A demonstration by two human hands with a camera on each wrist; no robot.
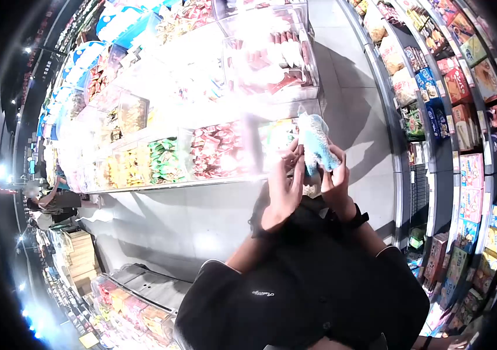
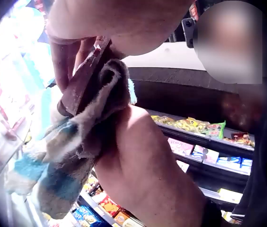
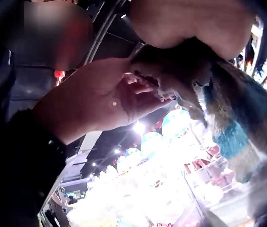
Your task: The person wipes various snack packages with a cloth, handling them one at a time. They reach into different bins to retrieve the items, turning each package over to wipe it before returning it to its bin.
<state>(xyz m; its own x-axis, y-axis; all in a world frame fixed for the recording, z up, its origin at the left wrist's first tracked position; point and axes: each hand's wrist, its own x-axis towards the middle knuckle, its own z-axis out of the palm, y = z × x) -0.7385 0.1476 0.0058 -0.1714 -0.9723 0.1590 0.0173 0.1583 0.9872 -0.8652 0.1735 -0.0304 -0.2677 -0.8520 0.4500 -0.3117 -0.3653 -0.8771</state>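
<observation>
A fuzzy blue-and-white striped cloth (image 1: 315, 137) hangs between the two hands in the head view. My right hand (image 1: 337, 182) grips its lower right side with bent fingers. On the other side my left hand (image 1: 286, 189) is raised close against it. The left wrist view shows the left hand (image 2: 117, 23) with its fingers round a flat, reddish-brown thing (image 2: 81, 82), beside the bunched striped cloth (image 2: 60, 175); what this thing is, I cannot tell. In the right wrist view the cloth (image 3: 237, 137) drapes below the right hand (image 3: 195, 23), whose fingertips are hidden.
Clear bins of wrapped sweets (image 1: 216, 149) stand beyond and left of the hands, partly washed out by glare. Shelves of packaged snacks (image 1: 455, 81) line the right side. Grey floor (image 1: 161, 227) runs between the displays. Another person (image 1: 56, 201) is at the far left.
</observation>
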